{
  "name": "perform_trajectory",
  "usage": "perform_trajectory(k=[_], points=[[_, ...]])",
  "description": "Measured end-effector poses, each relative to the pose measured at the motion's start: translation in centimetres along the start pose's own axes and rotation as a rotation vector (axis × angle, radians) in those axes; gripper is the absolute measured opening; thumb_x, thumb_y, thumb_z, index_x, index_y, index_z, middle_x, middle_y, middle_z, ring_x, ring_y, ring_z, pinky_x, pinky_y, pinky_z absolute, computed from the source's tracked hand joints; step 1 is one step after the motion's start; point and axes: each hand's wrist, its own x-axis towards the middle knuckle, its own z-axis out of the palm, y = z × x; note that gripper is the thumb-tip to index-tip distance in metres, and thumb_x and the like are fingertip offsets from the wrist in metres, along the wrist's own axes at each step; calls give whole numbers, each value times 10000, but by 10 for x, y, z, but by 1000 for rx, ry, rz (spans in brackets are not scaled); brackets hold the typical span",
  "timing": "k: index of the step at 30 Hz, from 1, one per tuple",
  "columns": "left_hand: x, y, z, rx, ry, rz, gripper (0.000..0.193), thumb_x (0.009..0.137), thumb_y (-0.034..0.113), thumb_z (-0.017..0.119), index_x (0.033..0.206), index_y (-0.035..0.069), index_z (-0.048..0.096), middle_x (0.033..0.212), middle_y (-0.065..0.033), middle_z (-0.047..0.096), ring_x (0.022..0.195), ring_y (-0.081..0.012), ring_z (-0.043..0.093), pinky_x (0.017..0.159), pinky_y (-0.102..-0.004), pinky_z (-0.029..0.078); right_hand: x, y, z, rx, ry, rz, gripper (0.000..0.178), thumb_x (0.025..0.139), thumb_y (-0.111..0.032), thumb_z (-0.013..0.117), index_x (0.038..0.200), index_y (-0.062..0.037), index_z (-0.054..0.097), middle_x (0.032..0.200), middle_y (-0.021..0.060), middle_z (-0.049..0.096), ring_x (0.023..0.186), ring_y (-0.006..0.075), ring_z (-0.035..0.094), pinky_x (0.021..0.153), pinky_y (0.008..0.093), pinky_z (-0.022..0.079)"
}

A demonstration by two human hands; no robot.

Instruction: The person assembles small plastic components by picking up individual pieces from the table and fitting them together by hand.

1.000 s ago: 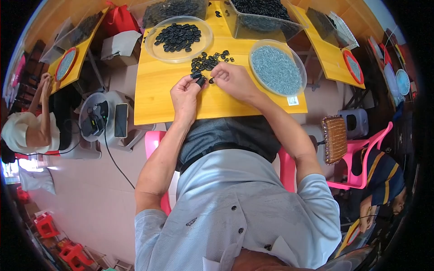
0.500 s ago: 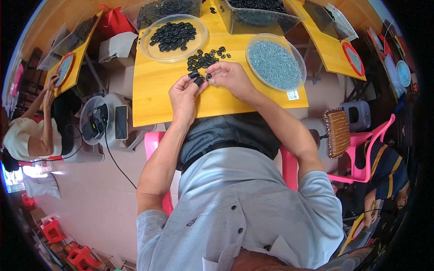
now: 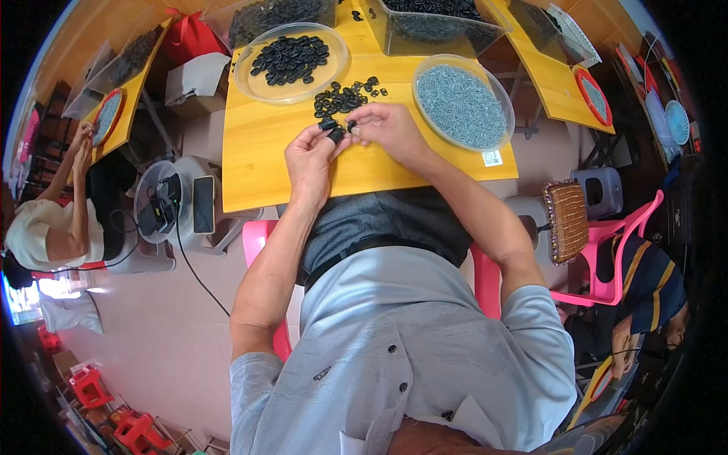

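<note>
Both hands stay together, left hand (image 3: 309, 155) and right hand (image 3: 387, 127) pinching one black ring (image 3: 336, 134).

I see the table (image 3: 258, 174) filling the upper middle of the frame. On it, a dish of rings (image 3: 290, 53) lies upper left, a dish of small pieces (image 3: 462, 102) upper right, and a loose pile of rings (image 3: 343, 97) between them. My left hand (image 3: 312, 155) and right hand (image 3: 387, 125) meet just below that pile. Clear bins (image 3: 440, 23) stand along the top edge, behind the dishes.

Small blk ring (image 3: 336, 134) betw. fingertips
</note>
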Motion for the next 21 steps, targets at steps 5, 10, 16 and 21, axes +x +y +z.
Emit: perform_trajectory(k=[5, 10, 16, 21], points=[[0, -1, 1, 25, 5, 3, 147, 864, -97, 540, 988, -91, 619, 929, -153, 676, 796, -205, 686, 774, -289, 587, 1, -1, -3, -27, 24, -14, 186, 854, -42, 641, 1027, 25, 640, 836, 51, 684, 706, 96, 642, 632, 226, 502], [-1, -2, 0, 80, 51, 30, 160, 852, -95, 540, 986, -84, 627, 898, -142, 680, 773, -193, 686, 746, -276, 566, 1, -8, -4, -15, 40, 13, 168, 862, -24, 646, 1023, 25, 637, 827, 44, 667, 714, 90, 618, 668, 220, 496], [-1, -3, 0, 89, 37, 39, 146, 854, -85, 564, 984, -80, 630, 897, -135, 681, 767, -181, 681, 746, -264, 559, 0, -9, -3, 10, 19, 18, 171, 861, -30, 650, 1023, 25, 642, 828, 47, 667, 719, 91, 618, 670, 217, 495], [-1, -5, 0, 132, 23, 44, 130, 859, -66, 597, 983, -75, 635, 893, -133, 684, 759, -165, 674, 733, -250, 554, -1, -5, -3, -13, 21, 17, 169, 864, -39, 656, 1021, 24, 644, 828, 55, 678, 710, 93, 623, 659, 217, 494]])
